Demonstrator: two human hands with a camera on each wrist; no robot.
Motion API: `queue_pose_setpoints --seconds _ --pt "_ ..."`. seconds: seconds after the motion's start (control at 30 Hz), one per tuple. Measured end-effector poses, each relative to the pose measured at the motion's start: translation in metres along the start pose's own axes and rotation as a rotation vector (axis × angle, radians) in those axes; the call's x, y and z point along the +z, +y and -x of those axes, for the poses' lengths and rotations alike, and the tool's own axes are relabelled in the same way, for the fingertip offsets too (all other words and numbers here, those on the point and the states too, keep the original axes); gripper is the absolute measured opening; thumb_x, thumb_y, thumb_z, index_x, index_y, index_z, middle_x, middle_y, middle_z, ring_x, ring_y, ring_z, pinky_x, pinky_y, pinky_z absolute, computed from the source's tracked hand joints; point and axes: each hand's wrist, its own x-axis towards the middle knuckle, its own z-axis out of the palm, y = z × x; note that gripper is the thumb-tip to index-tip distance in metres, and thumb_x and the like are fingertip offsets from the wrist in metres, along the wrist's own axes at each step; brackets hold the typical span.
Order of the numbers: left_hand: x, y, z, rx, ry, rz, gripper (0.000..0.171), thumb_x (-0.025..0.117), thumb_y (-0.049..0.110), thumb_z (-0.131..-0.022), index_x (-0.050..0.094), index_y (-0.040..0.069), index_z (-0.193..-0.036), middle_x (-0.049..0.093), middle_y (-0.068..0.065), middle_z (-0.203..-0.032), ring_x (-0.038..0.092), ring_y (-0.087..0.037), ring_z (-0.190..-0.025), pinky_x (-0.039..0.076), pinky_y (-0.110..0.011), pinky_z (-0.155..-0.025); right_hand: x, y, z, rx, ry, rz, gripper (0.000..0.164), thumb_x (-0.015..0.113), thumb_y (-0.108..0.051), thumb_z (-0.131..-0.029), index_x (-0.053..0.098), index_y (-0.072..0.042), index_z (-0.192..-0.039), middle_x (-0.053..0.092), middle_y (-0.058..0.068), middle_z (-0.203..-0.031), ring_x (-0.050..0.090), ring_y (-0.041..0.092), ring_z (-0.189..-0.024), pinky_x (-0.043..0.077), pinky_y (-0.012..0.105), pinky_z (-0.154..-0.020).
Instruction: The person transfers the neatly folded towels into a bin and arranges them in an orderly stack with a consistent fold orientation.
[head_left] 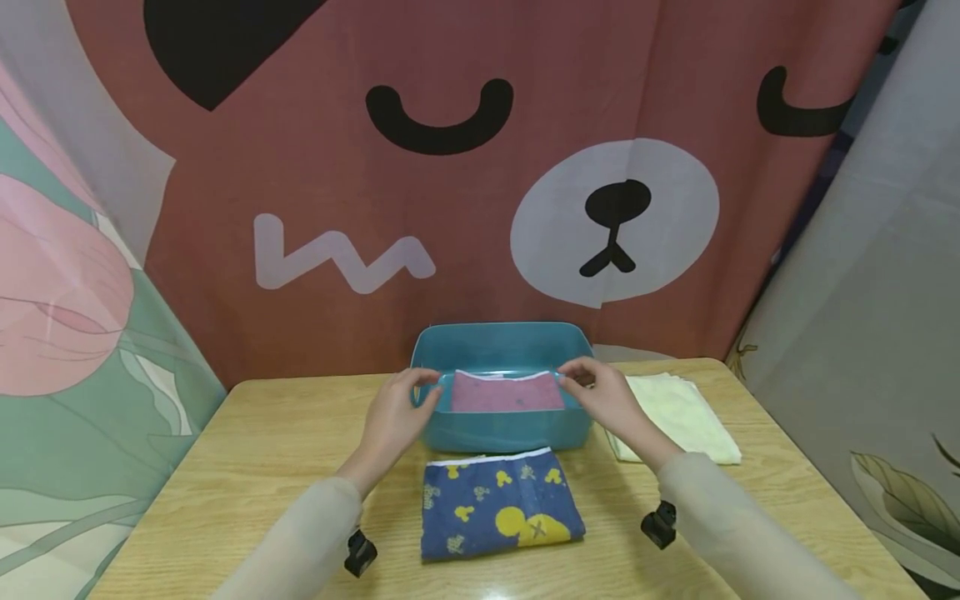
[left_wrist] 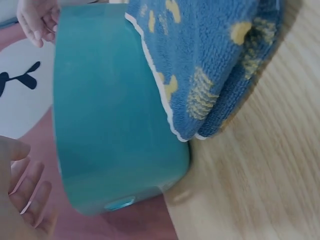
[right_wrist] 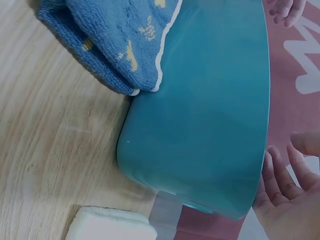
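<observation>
A teal plastic basin (head_left: 502, 432) stands on the table, and a folded pink cloth (head_left: 506, 395) with a white edge lies inside it. My left hand (head_left: 393, 412) is over the basin's left side, fingers loosely bent and holding nothing. Over the right side is my right hand (head_left: 607, 400), near the cloth's right corner; its fingers look relaxed and empty in the right wrist view. Whether any fingertip touches the pink cloth or the rim cannot be told. In front of the basin lies a folded blue towel (head_left: 491, 508) with yellow figures and white trim.
A folded pale yellow cloth (head_left: 678, 421) lies right of the basin, by my right forearm. The wooden table (head_left: 300, 425) ends at a curtain (head_left: 465, 208) printed with a bear face, close behind the basin. More printed fabric hangs on both sides.
</observation>
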Motion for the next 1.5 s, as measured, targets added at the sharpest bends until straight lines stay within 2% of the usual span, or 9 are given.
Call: queue_pose_setpoints --seconds 0.23,0.43,0.57,0.73,1.0,1.23,1.5 --pt "-0.011 0.005 0.015 0.046 0.012 0.000 0.022 0.071 0.019 -0.093 0.071 0.016 -0.115 0.067 -0.001 -0.113 0.061 -0.021 -0.106 0.051 -0.044 -0.089 -0.005 -0.005 0.012 -0.034 -0.008 0.000 0.016 0.064 -0.015 -0.098 0.069 -0.007 -0.111 0.068 0.006 -0.101 0.062 0.022 -0.088 0.051 0.036 -0.071" --pt "-0.016 0.007 0.027 0.082 0.045 0.025 0.019 0.071 0.015 -0.093 0.073 0.016 -0.112 0.068 0.001 -0.106 0.061 -0.021 -0.098 0.051 -0.041 -0.080 -0.008 -0.011 0.022 -0.044 -0.020 -0.035 0.015 0.065 -0.013 -0.097 0.069 -0.007 -0.110 0.069 0.006 -0.103 0.063 0.022 -0.092 0.052 0.039 -0.078" --pt "-0.017 0.006 0.035 0.082 0.035 0.035 0.021 0.072 0.014 -0.092 0.073 0.016 -0.113 0.068 0.003 -0.107 0.061 -0.018 -0.096 0.052 -0.042 -0.079 -0.010 -0.013 0.028 -0.051 -0.035 -0.088 0.017 0.064 -0.014 -0.098 0.069 -0.005 -0.111 0.070 0.009 -0.106 0.065 0.025 -0.097 0.052 0.040 -0.082" --pt "-0.018 0.005 0.045 0.070 0.025 0.034 0.021 0.073 0.013 -0.091 0.073 0.018 -0.111 0.068 0.005 -0.105 0.061 -0.016 -0.094 0.052 -0.042 -0.077 -0.013 -0.016 0.037 -0.023 -0.063 -0.112 0.018 0.063 -0.018 -0.099 0.069 -0.006 -0.111 0.069 0.009 -0.105 0.063 0.021 -0.092 0.051 0.039 -0.080" --pt "-0.019 0.005 0.060 0.120 0.042 0.021 0.023 0.077 0.010 -0.087 0.073 0.019 -0.108 0.068 0.010 -0.102 0.061 -0.010 -0.091 0.053 -0.036 -0.072 -0.015 -0.017 0.052 0.004 -0.090 -0.136 0.018 0.064 -0.020 -0.098 0.069 -0.007 -0.110 0.069 0.006 -0.103 0.063 0.025 -0.092 0.050 0.034 -0.073" --pt "-0.018 0.008 0.071 0.060 0.016 0.052 0.025 0.077 0.007 -0.086 0.073 0.021 -0.106 0.068 0.013 -0.102 0.062 -0.009 -0.090 0.053 -0.034 -0.077 -0.008 -0.009 0.064 0.055 -0.128 -0.175 0.019 0.066 -0.020 -0.097 0.070 -0.006 -0.109 0.069 0.005 -0.101 0.063 0.023 -0.089 0.050 0.033 -0.073" --pt "-0.012 0.006 0.084 0.024 -0.018 0.108 0.024 0.076 0.006 -0.086 0.073 0.021 -0.104 0.068 0.014 -0.102 0.062 -0.010 -0.088 0.053 -0.031 -0.076 0.000 -0.001 0.075 0.122 -0.127 -0.193 0.018 0.067 -0.014 -0.096 0.069 0.000 -0.106 0.068 0.003 -0.086 0.063 0.020 -0.082 0.051 0.030 -0.070"
